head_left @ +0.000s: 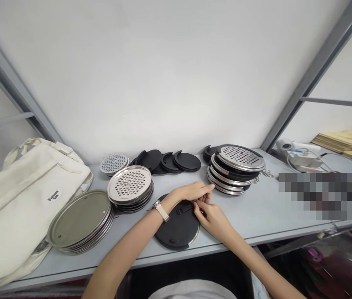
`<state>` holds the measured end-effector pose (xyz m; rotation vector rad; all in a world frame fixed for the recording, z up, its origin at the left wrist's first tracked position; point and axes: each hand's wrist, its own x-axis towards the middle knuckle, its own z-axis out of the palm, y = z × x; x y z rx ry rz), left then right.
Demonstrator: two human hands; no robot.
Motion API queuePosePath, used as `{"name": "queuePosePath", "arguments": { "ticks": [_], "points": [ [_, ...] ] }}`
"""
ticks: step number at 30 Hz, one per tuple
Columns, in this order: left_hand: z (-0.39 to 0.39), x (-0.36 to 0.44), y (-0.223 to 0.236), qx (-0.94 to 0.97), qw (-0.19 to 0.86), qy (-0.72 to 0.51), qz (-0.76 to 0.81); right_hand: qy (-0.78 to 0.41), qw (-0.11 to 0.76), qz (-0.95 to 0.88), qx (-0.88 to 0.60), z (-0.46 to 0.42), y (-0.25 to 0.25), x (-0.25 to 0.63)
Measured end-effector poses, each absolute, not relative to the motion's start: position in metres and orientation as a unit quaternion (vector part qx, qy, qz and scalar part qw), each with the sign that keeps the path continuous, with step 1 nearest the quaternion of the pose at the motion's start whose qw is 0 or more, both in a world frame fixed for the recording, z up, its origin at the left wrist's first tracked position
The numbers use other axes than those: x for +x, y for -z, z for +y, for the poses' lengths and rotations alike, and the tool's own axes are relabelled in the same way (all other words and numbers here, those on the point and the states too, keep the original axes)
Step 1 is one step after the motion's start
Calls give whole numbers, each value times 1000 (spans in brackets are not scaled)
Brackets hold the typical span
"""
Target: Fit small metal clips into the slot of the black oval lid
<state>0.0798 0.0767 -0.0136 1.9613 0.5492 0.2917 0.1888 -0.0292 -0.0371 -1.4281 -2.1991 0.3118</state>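
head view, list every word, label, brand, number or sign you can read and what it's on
Oval label on the cream bag: two short lines of dark lettering, too small and blurred to quote reliably.
Wristwatch: face too small to read.
Black disc at the hands: no readable text.
Nothing else legible.

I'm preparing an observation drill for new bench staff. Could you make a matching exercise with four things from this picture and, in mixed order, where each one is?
Things
1. Cream fabric bag
2. Matte black round disc
3. Wristwatch with a pale strap
4. Stack of flat, yellowish boards

Places
A. Around the left wrist
B. Far right, in the background
C. At the left end of the light grey tabletop
D. Partly beneath the left hand and right hand

Pairs
1-C; 2-D; 3-A; 4-B
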Motion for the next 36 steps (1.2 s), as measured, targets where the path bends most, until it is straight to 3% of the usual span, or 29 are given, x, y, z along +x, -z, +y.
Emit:
{"name": "queuePosePath", "arguments": {
  "ticks": [5,10,18,36],
  "points": [
    [69,69,-10,829,443,-216,265,-98,230,-808,-534,-29,36,188],
    [39,35,-31,869,333,-194,312,-80,211,-809,-542,-29,34,187],
    [21,1,-16,916,190,-111,336,-69,197,-816,-538,-28,34,188],
    [17,9,-3,943,62,-136,298,-58,198,-816,-541,-29,35,188]
  ]
}}
